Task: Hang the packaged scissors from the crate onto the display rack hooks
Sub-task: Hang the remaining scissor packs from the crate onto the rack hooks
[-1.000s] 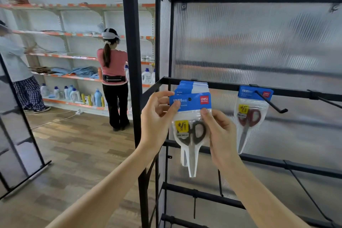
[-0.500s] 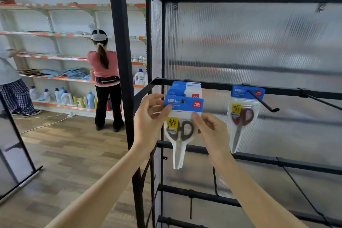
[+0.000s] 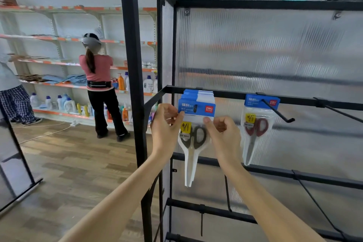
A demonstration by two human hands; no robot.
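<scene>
Scissors pack (image 3: 194,124) now lower, between hands.

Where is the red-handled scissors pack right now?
The red-handled scissors pack hangs alone on a rack hook, right of the right hand.

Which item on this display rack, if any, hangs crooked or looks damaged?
Nothing stands out. The grey-handled scissors pack hangs straight at the front of its stack, both hands' fingers at its edges. The red-handled pack also hangs straight on its hook.
</scene>
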